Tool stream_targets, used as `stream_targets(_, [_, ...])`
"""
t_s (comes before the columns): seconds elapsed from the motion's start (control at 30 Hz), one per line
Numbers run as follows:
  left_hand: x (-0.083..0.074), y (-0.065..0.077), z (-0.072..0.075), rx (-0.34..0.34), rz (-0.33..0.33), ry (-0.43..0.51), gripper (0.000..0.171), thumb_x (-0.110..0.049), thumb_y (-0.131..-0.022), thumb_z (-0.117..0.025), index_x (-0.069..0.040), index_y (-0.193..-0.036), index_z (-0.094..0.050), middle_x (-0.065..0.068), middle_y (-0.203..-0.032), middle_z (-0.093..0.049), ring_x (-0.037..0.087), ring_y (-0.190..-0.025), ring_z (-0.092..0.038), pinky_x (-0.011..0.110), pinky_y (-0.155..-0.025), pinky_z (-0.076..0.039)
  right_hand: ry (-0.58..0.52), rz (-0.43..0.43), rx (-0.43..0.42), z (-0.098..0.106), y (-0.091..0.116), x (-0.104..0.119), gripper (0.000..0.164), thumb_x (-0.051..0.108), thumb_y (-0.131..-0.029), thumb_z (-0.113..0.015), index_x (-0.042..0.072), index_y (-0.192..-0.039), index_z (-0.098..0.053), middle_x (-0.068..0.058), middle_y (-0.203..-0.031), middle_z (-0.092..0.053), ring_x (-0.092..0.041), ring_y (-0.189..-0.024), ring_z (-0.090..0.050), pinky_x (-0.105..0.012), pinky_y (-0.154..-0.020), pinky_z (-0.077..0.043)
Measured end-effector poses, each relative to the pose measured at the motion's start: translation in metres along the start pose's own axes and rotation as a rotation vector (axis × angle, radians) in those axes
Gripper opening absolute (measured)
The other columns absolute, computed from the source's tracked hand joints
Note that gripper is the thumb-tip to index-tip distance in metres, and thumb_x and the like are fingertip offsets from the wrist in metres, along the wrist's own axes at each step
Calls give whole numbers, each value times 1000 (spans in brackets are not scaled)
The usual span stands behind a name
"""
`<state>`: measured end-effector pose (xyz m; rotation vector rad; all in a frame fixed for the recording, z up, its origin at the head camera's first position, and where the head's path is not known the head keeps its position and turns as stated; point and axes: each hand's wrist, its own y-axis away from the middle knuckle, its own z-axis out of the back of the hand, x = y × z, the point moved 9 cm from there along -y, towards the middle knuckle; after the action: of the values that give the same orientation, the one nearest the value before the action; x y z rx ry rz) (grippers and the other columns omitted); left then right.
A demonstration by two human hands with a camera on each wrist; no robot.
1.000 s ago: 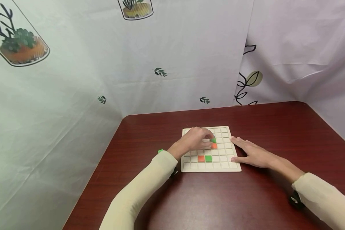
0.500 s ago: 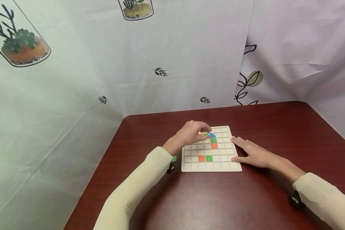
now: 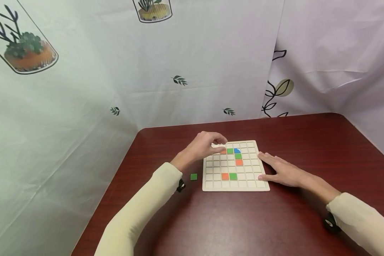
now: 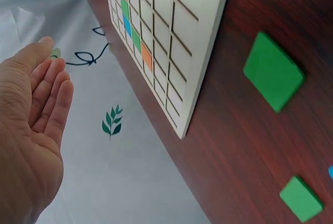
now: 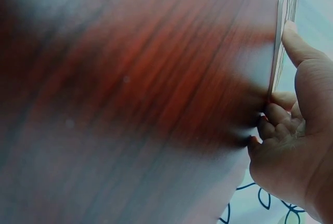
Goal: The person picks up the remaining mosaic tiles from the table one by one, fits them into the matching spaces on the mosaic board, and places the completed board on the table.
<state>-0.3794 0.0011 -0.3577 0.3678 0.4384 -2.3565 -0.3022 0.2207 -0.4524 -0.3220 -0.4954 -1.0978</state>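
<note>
My left hand (image 3: 208, 144) hovers over the far left corner of a cream grid board (image 3: 217, 184), its fingers loosely bent. The left wrist view shows nothing in this hand (image 4: 34, 99). In the board's far part lie an orange tile (image 3: 223, 152), a green tile (image 3: 230, 151) and a blue tile with a rounded corner (image 3: 236, 151). Another green and an orange tile (image 3: 239, 162) run down from the blue one. Nearer me sit a side-by-side orange and green tile (image 3: 233, 176). My right hand (image 3: 283, 171) rests at the board's right edge, thumb and fingertips touching it.
Left of the board, a loose green tile (image 3: 193, 176) lies on the dark red table (image 3: 230, 224). The left wrist view has a second green tile (image 4: 302, 198) and a sliver of something blue (image 4: 331, 172). A printed cloth (image 3: 204, 53) hangs behind the table.
My left hand has drawn back leftward from the blue tile, uncovering it, the far orange and green tiles and the loose green tile beside the board. The right hand stays in place.
</note>
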Motion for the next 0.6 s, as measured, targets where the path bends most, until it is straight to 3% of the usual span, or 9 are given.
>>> stream_targets(0.33, [21, 19, 17, -40, 44, 35, 31, -22, -96, -83, -9, -124, -78, -1, -115, -77, 17, -105, -73, 35, -93, -59, 5, 4, 1, 1, 0, 2, 105, 59, -92, -77, -3, -164, -32, -28, -168, -31, -50, -156, -24, -67, -122, -22])
stream_targets(0.6, [36, 36, 27, -66, 104, 51, 29, -23, -96, -83, -14, -123, -78, -2, -115, -77, 13, -98, -73, 30, -88, -59, 11, -13, 4, 0, 0, 2, 105, 60, -92, -77, -2, -164, -32, -28, -168, -31, -50, -155, -25, -67, -122, -23])
